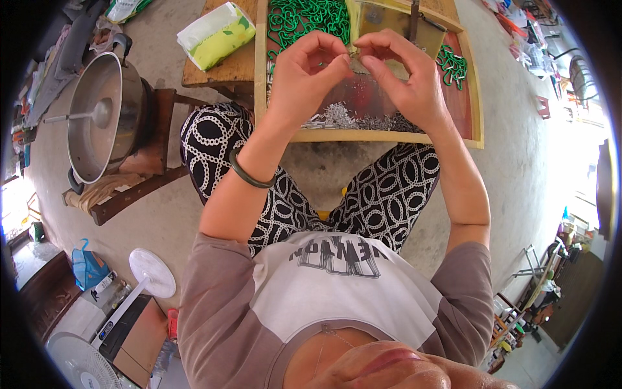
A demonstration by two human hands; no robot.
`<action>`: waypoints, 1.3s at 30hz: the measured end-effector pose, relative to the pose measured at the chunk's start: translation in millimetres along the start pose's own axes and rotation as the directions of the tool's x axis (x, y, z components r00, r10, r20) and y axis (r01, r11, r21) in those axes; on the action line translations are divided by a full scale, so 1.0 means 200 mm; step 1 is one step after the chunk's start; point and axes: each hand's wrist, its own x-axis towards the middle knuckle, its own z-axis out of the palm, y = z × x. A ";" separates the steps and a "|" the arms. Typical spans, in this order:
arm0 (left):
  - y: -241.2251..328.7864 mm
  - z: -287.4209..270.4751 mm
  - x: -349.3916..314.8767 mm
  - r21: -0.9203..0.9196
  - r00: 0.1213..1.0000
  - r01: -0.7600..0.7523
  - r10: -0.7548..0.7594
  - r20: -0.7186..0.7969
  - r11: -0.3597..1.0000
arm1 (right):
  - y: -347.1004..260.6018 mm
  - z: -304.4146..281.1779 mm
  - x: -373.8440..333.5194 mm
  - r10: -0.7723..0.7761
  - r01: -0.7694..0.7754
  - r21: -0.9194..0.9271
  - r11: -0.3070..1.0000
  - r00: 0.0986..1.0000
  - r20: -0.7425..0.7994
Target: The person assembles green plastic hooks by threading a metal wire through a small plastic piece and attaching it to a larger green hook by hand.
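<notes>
My left hand [311, 74] and my right hand [403, 74] meet over a shallow wooden-framed tray [382, 137]. Thumb and forefinger are pinched together on each hand, the tips almost touching. Whatever lies between them is too small to make out. Beyond my left hand is a heap of green carabiner-like clips [311, 19]. A smaller bunch of green clips [451, 66] lies to the right of my right hand. Small silvery metal pins [340, 117] are spread along the tray's near side, below my hands. A yellowish plate [427, 37] with a dark metal bar stands at the back.
Left of the tray, a packet of tissues [217, 35] lies on a wooden table [201, 74]. A large metal pot [97, 136] with a ladle [100, 113] sits on a wooden stool [152, 139] at my left. A white fan [152, 272] stands lower left.
</notes>
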 end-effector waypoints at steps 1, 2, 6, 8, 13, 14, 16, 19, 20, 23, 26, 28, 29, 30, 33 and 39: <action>-0.01 0.01 0.00 0.202 0.992 -0.094 0.108 -0.058 0.975 | 0.01 0.00 0.00 0.000 0.000 -0.001 1.000 1.000 -0.002; -0.01 0.02 0.00 0.399 0.970 -0.170 0.224 -0.091 0.901 | 0.02 -0.01 -0.01 0.105 -0.105 0.089 0.990 0.994 0.010; 0.01 0.05 -0.01 0.578 0.919 -0.280 0.387 -0.069 0.767 | 0.01 -0.02 0.01 0.263 -0.278 0.208 0.938 0.960 0.096; 0.01 0.05 -0.01 0.665 0.867 -0.372 0.498 0.001 0.647 | 0.00 -0.02 0.02 0.276 -0.294 0.194 0.936 0.955 0.112; 0.03 0.06 -0.01 0.712 0.823 -0.425 0.566 0.047 0.559 | 0.02 -0.01 0.02 0.266 -0.276 0.169 0.946 0.961 0.079; 0.03 0.07 -0.01 0.728 0.813 -0.421 0.580 0.039 0.541 | 0.02 -0.02 0.02 0.265 -0.272 0.141 0.952 0.962 0.069; 0.04 0.06 0.00 0.758 0.777 -0.461 0.622 0.094 0.461 | 0.02 -0.03 0.02 0.265 -0.271 0.113 0.956 0.962 0.058; 0.04 0.04 -0.01 0.790 0.722 -0.516 0.665 0.193 0.331 | -0.01 -0.05 0.04 0.234 -0.235 0.014 0.972 0.970 0.066; 0.04 0.03 -0.02 0.794 0.704 -0.537 0.670 0.236 0.284 | -0.02 -0.06 0.04 0.245 -0.246 -0.006 0.969 0.963 0.111; 0.04 0.04 -0.02 0.802 0.674 -0.555 0.684 0.278 0.221 | 0.00 -0.08 0.05 0.272 -0.290 0.059 0.955 0.939 0.209; 0.06 0.05 -0.02 0.664 0.778 -0.548 0.601 0.183 0.508 | 0.04 -0.10 0.06 0.306 -0.389 0.222 0.894 0.892 0.332; 0.03 0.04 -0.01 0.570 0.847 -0.479 0.521 0.102 0.667 | 0.05 -0.11 0.06 0.321 -0.453 0.295 0.841 0.858 0.402; 0.02 0.04 0.00 0.456 0.906 -0.391 0.423 0.034 0.800 | 0.06 -0.11 0.05 0.335 -0.469 0.320 0.823 0.856 0.393; 0.02 0.03 0.00 0.458 0.906 -0.390 0.422 0.036 0.799 | 0.06 -0.11 0.05 0.349 -0.483 0.345 0.805 0.855 0.385; 0.02 0.02 0.00 0.569 0.889 -0.424 0.444 0.112 0.704 | 0.06 -0.10 0.04 0.377 -0.462 0.228 0.857 0.864 0.333; 0.04 0.05 -0.04 0.786 0.866 -0.414 0.466 0.184 0.459 | 0.04 -0.10 0.03 0.388 -0.424 0.067 0.903 0.873 0.295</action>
